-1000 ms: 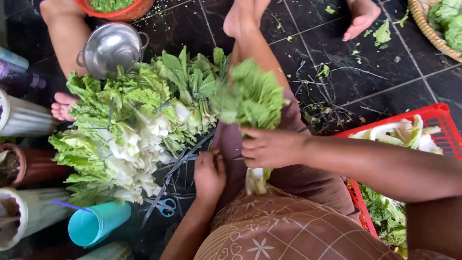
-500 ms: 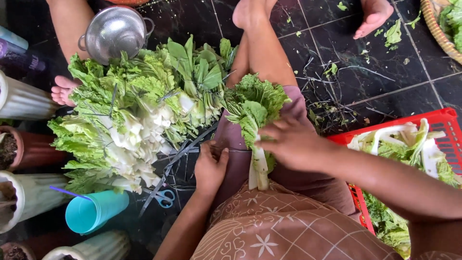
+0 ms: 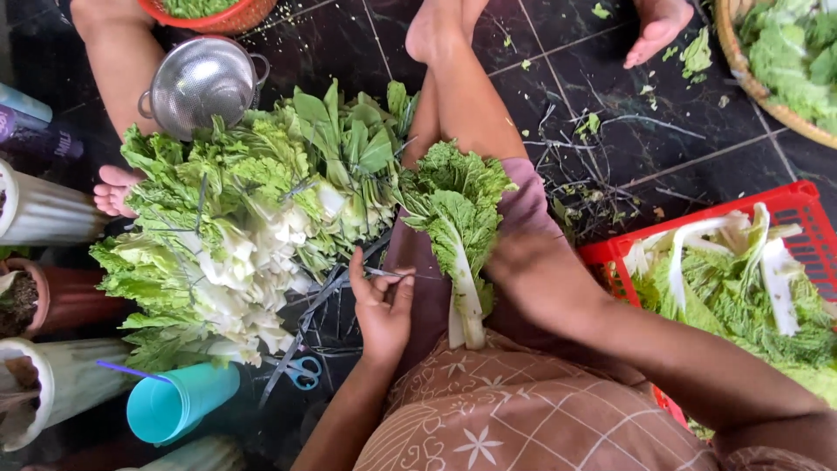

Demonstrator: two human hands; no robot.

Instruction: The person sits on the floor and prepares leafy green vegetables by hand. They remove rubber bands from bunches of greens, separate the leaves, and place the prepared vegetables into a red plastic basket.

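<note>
A bunch of leafy greens with white stalks [image 3: 455, 228] lies along my lap, stalk ends toward me. My right hand [image 3: 534, 272] grips the bunch from its right side, partly hidden behind the leaves. My left hand [image 3: 384, 305] sits just left of the stalks, with thumb and fingers pinched on a thin dark strip [image 3: 397, 275] that runs toward the bunch. A large pile of similar greens [image 3: 235, 227] lies on the floor to my left.
A red plastic basket [image 3: 789, 202] of greens stands at my right. Blue-handled scissors [image 3: 301, 372] lie by dark strips near a teal cup [image 3: 179, 403]. A metal colander [image 3: 202, 80] and another person's foot [image 3: 115, 189] are at the left. Another foot [image 3: 658, 30] and a woven tray [image 3: 741, 65] are at the top right.
The bunch came down from in front of me onto my lap. My right hand shifted from on top of it to its right side. My left hand took up a thin strip.
</note>
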